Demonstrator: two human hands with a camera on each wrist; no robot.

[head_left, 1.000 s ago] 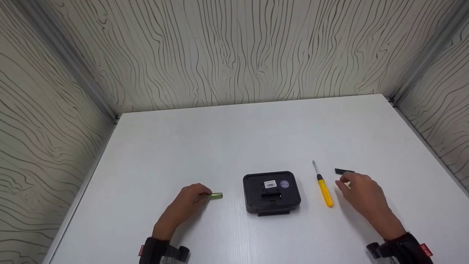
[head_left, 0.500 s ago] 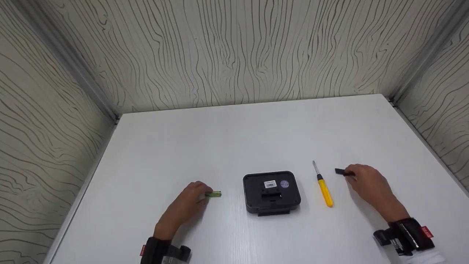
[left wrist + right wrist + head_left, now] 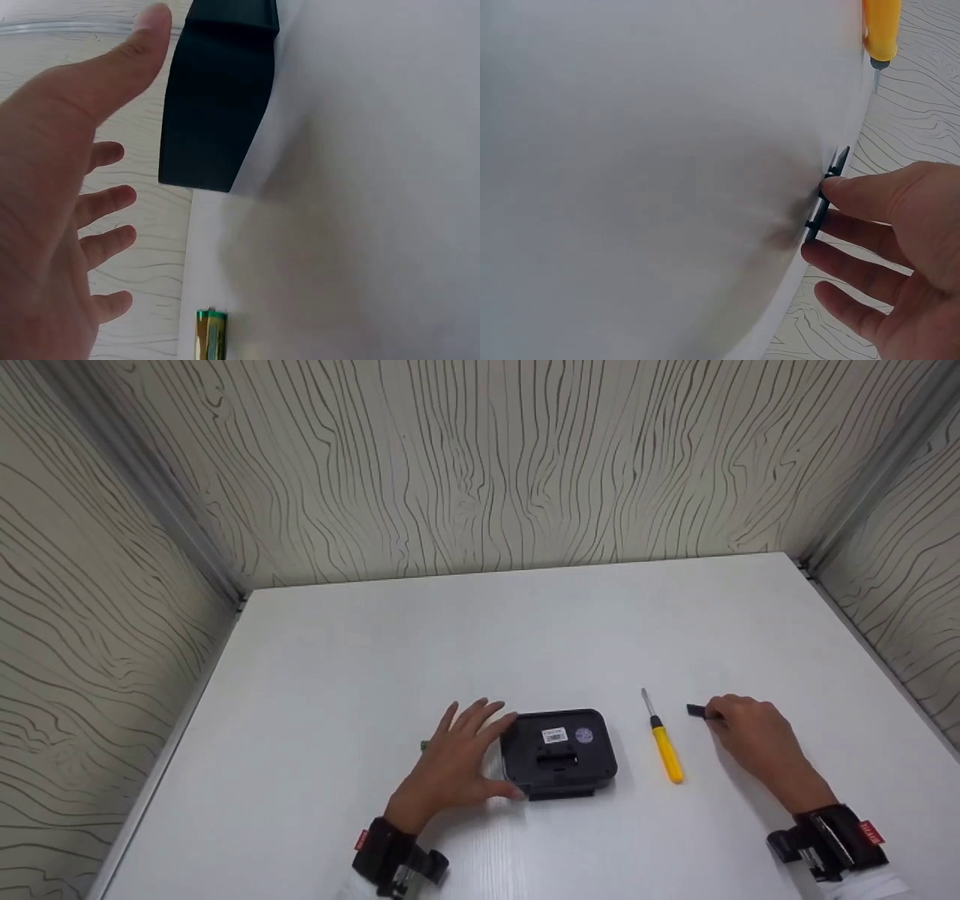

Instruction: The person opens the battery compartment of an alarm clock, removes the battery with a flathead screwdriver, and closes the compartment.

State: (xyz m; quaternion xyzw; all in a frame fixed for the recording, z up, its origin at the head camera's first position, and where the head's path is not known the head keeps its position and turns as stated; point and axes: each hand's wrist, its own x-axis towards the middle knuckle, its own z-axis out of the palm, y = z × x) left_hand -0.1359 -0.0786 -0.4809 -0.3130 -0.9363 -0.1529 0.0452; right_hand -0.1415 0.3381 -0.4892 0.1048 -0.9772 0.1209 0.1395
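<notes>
My left hand (image 3: 454,765) is spread at the left side of a black box-like device (image 3: 517,750) with rounded corners, a white label and a slot in its upper face. The index fingertip is at its far left corner and the thumb at its near one. In the left wrist view the device (image 3: 217,105) shows its dark sloping side beside the thumb. Two green-and-gold batteries (image 3: 211,335) lie on the table, mostly hidden behind my left hand in the head view. My right hand (image 3: 754,735) pinches a small flat black cover (image 3: 838,161) between thumb and fingers.
A yellow-handled screwdriver (image 3: 666,754) lies between the device and my right hand, its metal tip pointing away. The white table (image 3: 480,637) meets patterned walls (image 3: 480,465) at the back and sides.
My left hand has let go of the batteries, moved right and spread its fingers at the device. My right hand has moved slightly away from me and taken hold of the black cover.
</notes>
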